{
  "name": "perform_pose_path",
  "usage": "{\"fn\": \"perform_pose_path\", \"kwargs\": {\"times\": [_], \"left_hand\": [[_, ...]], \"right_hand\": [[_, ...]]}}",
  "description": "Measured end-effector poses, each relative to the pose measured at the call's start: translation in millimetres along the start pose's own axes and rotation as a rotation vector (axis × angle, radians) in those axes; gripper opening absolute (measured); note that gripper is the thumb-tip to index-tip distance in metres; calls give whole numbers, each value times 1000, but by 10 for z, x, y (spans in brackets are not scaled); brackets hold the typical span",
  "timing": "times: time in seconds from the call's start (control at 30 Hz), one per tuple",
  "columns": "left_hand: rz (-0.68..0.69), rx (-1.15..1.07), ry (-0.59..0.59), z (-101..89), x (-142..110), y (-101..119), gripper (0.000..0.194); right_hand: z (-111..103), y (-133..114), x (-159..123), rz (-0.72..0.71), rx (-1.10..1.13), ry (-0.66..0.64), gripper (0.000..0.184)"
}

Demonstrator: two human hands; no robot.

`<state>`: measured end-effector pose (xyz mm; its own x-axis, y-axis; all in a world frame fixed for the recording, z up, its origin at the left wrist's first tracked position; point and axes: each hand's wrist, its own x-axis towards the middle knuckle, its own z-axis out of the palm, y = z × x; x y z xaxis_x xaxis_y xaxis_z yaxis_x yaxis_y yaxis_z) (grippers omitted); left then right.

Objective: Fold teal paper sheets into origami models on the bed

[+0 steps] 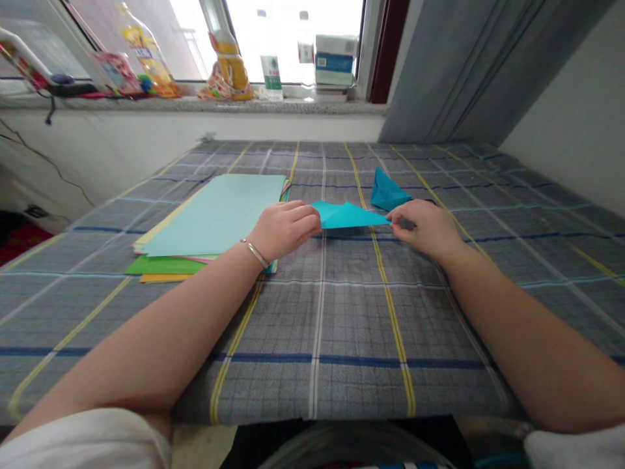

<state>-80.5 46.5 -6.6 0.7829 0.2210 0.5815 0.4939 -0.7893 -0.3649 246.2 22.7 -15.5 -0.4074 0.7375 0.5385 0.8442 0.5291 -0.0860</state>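
While I look down through the head camera, I see both bare forearms reaching across a grey plaid cover (342, 339) striped in yellow and navy. A folded teal paper (347, 215) lies between the two hands, flat on the cover and roughly triangular, with its long edge toward me. On the right hand (424, 229), the grip is narrow: the thumb and forefinger pinch the paper's right tip. The left hand (286, 229) is curled into a loose, closed shape, with its fingertips (315, 223) at the paper's left end, and from here I cannot tell whether they are holding the paper or only touching it. A second folded teal paper (389, 190) sits on the cover just beyond the right hand, apart from the first piece. Just to the left of the left hand lies a stack of paper sheets (209, 218), pale aqua on top, with green and orange edges showing underneath. A silver bangle (254, 253) circles the left wrist. Farther off, a granite windowsill (195, 105) carries a plastic bottle (149, 55) and a pile of packets (336, 60), while a grey curtain (463, 65) hangs to the right.
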Motion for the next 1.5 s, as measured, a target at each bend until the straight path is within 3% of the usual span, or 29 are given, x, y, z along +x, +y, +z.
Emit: {"fn": "perform_pose_path", "kwargs": {"times": [0.27,0.37,0.5,0.57,0.7,0.77,0.83,0.9,0.97,1.13,1.23,1.37,1.5], "left_hand": [[-123,-226,-33,96,-99,-126,27],[-192,-356,30,85,-60,-88,24],[-426,-560,205,78,-1,-44,17],[-538,-673,233,88,14,-36,18],[-745,-1150,92,143,14,1,20],[-882,-1357,2,186,8,38,25],[-1026,-1401,-47,229,7,77,23],[-1074,-1279,-85,260,15,110,21],[-966,-1031,-142,267,27,140,22],[-490,-457,-253,199,64,258,34],[-336,-393,-276,166,82,332,43],[-101,-377,-311,154,109,372,72],[-52,-254,-298,136,108,359,35]], "right_hand": [[41,-2,-5,67,154,-16,3],[97,-44,8,189,303,-3,9],[209,-126,49,431,492,-67,22],[264,-170,70,551,644,-80,23],[297,-269,85,767,1020,-126,35],[273,-324,82,835,1098,-164,47],[242,-380,81,865,1089,-201,55],[218,-432,86,875,1053,-233,57],[206,-475,96,885,1043,-252,58],[179,-567,120,936,1233,-298,61],[143,-640,128,954,1336,-298,57],[126,-699,121,947,1354,-301,53],[182,-623,88,764,1055,-299,74]]}}
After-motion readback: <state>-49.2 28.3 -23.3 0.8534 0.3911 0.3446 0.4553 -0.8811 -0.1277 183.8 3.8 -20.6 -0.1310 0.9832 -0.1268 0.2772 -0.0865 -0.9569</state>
